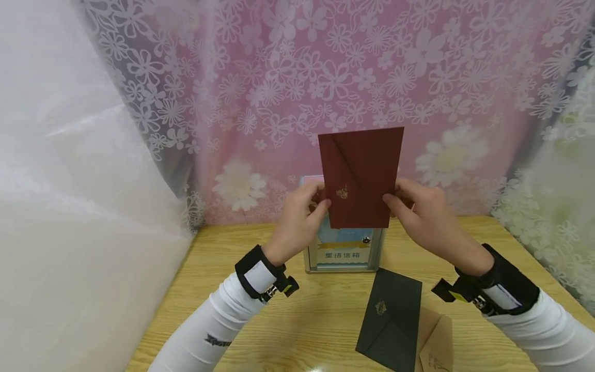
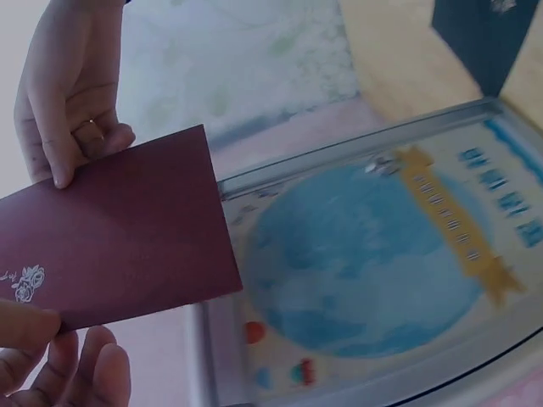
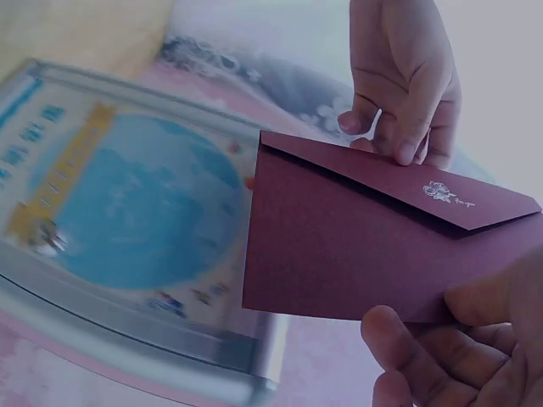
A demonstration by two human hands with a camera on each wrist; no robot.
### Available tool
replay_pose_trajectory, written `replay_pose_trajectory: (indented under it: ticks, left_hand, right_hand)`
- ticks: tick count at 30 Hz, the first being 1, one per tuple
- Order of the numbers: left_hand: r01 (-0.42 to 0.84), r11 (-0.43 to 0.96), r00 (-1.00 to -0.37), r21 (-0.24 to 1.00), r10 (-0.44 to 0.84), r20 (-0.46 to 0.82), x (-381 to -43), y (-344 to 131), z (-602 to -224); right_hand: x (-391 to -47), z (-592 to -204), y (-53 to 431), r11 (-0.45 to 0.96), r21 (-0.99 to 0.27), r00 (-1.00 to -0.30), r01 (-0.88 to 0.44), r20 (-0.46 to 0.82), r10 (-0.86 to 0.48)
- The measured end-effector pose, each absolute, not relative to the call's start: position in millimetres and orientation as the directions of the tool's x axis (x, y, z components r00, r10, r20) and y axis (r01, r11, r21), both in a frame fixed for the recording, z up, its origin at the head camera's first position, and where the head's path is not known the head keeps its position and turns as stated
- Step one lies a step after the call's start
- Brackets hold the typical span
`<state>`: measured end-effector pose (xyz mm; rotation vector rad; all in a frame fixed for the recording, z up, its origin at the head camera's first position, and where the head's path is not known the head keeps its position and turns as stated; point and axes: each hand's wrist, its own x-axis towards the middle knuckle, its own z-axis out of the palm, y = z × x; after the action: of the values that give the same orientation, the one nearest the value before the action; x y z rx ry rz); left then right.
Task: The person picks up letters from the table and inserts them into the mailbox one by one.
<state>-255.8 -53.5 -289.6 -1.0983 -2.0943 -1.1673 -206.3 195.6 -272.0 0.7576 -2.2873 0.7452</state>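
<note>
A dark red envelope (image 1: 364, 160) is held up by both hands, its pointed flap and small gold emblem facing the head camera. My left hand (image 1: 297, 217) pinches its left edge between thumb and fingers. On the opposite edge, my right hand (image 1: 425, 222) grips it the same way, thumb in front. Behind the envelope stands a silver-framed box (image 1: 344, 253), partly covered by it in the head view. Its printed front, with a blue circle (image 2: 365, 263) and a yellow ribbon (image 2: 450, 220), shows in both wrist views.
On the wooden table (image 1: 223, 248), a dark green envelope (image 1: 392, 315) lies in front of the box, overlapping a brown envelope (image 1: 439, 341). A pink flowered curtain (image 1: 325, 67) hangs behind the table, and a white sheet (image 1: 69, 181) hangs at the left.
</note>
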Motion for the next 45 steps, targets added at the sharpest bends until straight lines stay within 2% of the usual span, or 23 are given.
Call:
replay_pose_trajectory:
  ticks: [5,10,21,38,41,45]
  left_hand:
    - [0.853,0.344,-0.506,0.393,0.358,0.785,-266.0,-48.2,-267.5]
    - [0.854,0.349,-0.495,0.387,0.312,0.811,-275.0,-46.2,-250.1]
    - [0.796,0.408,-0.560,0.448,0.214,0.800,-292.4,-44.7,-239.9]
    - [0.655,0.508,-0.730,0.560,0.235,0.641,-314.4,-43.4,-254.0]
    - [0.623,0.533,-0.761,0.572,0.245,0.600,-318.2,-42.0,-259.3]
    - [0.598,0.569,-0.778,0.565,0.244,0.579,-321.5,-40.8,-266.8]
  right_hand:
    - [-214.9,-250.5,195.1,0.651,-0.362,-0.666,-0.667,0.682,-0.304]
    - [-227.9,-234.6,192.9,0.643,-0.337,-0.632,-0.688,0.713,-0.302]
    - [-262.9,-228.7,182.8,0.639,-0.340,-0.599,-0.690,0.764,-0.241]
    - [-290.0,-249.2,183.5,0.683,-0.421,-0.700,-0.597,0.689,-0.187]
    - [-293.8,-247.8,183.6,0.691,-0.414,-0.688,-0.592,0.706,-0.167]
    - [-297.6,-236.6,182.2,0.659,-0.399,-0.628,-0.637,0.765,-0.143]
